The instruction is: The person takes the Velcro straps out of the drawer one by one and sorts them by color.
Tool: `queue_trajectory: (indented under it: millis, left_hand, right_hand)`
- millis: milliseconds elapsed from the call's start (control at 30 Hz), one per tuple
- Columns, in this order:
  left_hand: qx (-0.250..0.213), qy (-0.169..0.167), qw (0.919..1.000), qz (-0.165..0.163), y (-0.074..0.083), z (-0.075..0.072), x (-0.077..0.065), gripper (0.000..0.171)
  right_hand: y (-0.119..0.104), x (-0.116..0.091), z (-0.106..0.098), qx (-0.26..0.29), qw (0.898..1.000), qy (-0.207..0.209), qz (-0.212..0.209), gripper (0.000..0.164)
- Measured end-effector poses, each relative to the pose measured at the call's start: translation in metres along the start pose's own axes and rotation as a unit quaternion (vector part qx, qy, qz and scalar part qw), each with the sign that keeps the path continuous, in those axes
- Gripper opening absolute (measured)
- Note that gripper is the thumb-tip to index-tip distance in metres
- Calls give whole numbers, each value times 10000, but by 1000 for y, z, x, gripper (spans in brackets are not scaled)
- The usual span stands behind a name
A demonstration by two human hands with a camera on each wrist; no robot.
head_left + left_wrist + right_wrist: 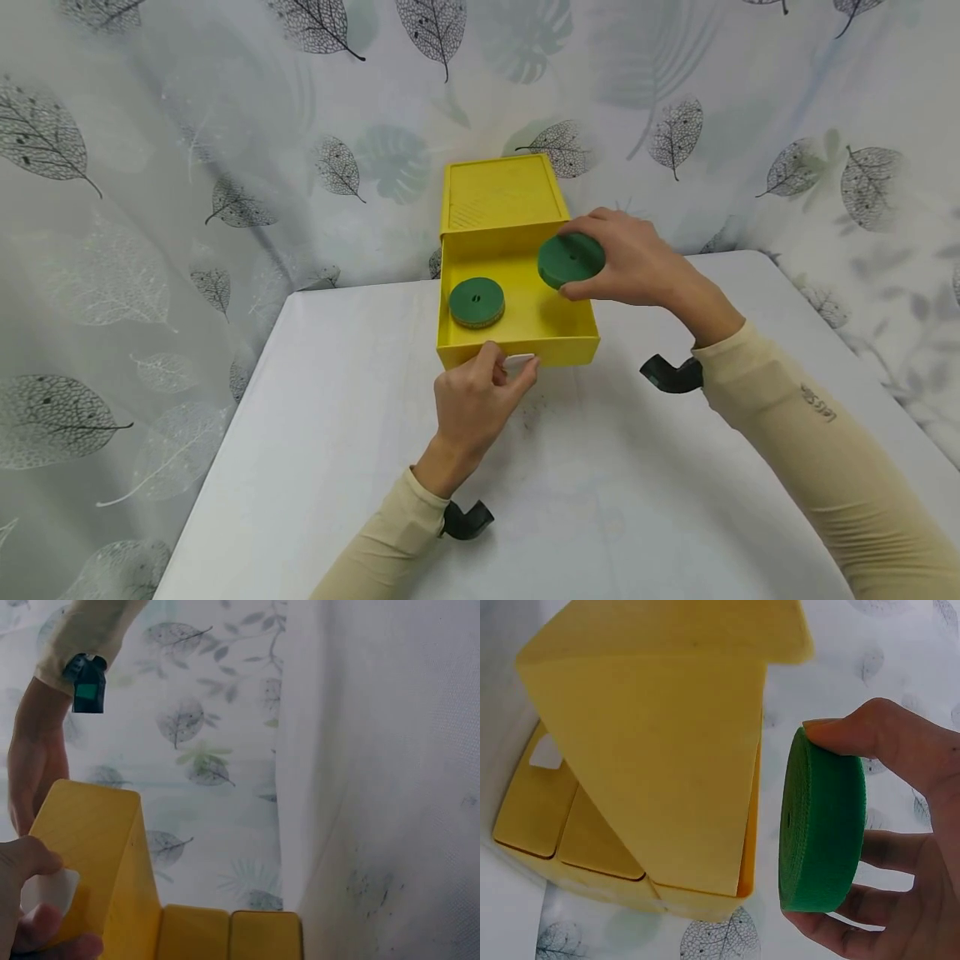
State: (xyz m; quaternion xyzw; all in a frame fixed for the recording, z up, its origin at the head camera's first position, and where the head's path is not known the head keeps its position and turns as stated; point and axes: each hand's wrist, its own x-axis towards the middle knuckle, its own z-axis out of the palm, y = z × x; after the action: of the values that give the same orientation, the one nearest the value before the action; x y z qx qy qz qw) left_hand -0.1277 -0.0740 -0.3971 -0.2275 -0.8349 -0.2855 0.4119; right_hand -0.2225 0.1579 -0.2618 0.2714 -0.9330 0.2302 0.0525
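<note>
A yellow drawer [517,350] stands pulled out from a small yellow drawer cabinet [502,192]. My left hand [476,396] pinches the white handle [517,363] on the drawer's front; the left wrist view shows this handle [52,891] between thumb and fingers. Over the drawer's right side, my right hand [630,258] grips a green roll of webbing [572,260] by its rim. In the right wrist view this roll [825,825] is held on edge, apart from the yellow walls. A second green roll [477,300] lies flat in the drawer's left part.
Two more drawer fronts [193,934] of the cabinet appear shut beside the pulled-out one in the left wrist view. A white-covered table [337,433] lies beneath, with a leaf-patterned curtain [300,100] close behind the cabinet. Black camera mounts [467,521] stick out from both wrists.
</note>
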Motion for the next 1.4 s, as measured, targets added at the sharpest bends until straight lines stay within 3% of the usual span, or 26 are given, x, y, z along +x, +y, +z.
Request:
queue_trajectory:
  millis: [1033, 1400]
  left_hand:
    - [-39, 155, 9998, 122, -3, 2, 0, 46]
    - [-52, 181, 9997, 150, -4, 1, 1, 46]
  right_hand:
    - [37, -13, -12, 110, 9977, 259, 617, 67]
    - [52, -10, -3, 137, 9948, 112, 1006, 72]
